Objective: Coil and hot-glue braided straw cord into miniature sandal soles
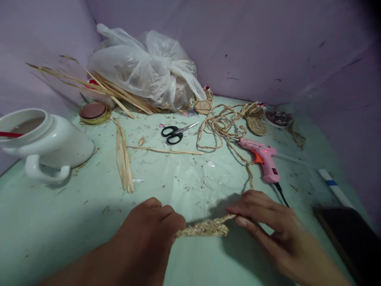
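My left hand (154,226) is closed around one end of a flat piece of coiled braided straw (205,229) at the front of the table. Its fingertips are hidden behind the knuckles. My right hand (268,222) pinches the straw braid (250,178) between thumb and fingers, just right of the coiled piece. From there the braid runs back past the pink glue gun (262,155) to a loose tangle of braid (220,123). The glue gun lies on its side with a small red light showing.
Black-handled scissors (175,133) lie mid-table beside straw strips (123,159). A white mug (56,139) stands left, near a round tin (93,112). Behind are a tied plastic bag (143,67) and a bowl of small pieces (278,118). A dark phone-like slab (348,234) sits right.
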A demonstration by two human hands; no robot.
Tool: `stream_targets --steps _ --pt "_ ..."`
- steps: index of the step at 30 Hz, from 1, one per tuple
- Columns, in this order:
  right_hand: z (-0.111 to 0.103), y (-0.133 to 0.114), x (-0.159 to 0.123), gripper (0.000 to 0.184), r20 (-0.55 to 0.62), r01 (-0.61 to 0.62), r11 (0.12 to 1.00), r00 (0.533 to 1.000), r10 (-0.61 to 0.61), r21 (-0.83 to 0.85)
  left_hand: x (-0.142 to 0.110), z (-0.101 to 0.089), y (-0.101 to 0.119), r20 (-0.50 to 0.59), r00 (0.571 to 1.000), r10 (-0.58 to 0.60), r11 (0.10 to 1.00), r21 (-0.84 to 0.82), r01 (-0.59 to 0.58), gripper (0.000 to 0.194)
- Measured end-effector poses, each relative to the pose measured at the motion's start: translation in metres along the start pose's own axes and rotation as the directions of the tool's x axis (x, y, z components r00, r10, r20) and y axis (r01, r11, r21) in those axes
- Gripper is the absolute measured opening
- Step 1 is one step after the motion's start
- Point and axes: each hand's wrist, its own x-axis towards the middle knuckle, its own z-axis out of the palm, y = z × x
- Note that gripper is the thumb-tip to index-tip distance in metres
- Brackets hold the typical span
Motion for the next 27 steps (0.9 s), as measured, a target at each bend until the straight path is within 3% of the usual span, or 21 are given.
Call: stream_targets --steps 5,10,13,17,22,27 --pt "0.002 -0.001 0.003 0.021 0.111 -0.060 0.997 0.992 0.065 -0.049 0.000 0.000 -0.005 0.110 0.991 -0.078 0.996 -0.041 0.083 0.017" --pt "0.000 0.001 0.003 0.031 0.176 -0.102 0.985 0.976 0.126 -0.142 0.000 0.004 -0.010 0.118 0.989 -0.091 0.994 -0.047 0.097 0.018" --pt "-0.003 0.003 0.001 0.030 0.162 -0.109 0.985 0.978 0.130 -0.132 0.000 0.000 -0.010 0.139 0.982 -0.125 0.989 -0.062 0.134 0.018" --pt "-0.004 0.006 -0.001 0.013 0.087 -0.025 0.989 0.996 0.037 -0.144 0.001 -0.009 -0.007 0.209 0.940 -0.269 0.947 -0.121 0.298 0.019" --pt "0.001 0.002 0.001 0.018 0.171 -0.004 0.999 0.985 0.014 -0.053 0.004 -0.015 -0.006 0.325 0.896 -0.304 0.912 -0.171 0.372 0.019" --pt "-0.001 -0.003 0.000 0.043 0.244 -0.135 0.990 0.960 0.139 -0.032 0.002 -0.018 -0.002 0.343 0.908 -0.243 0.934 -0.172 0.314 0.020"
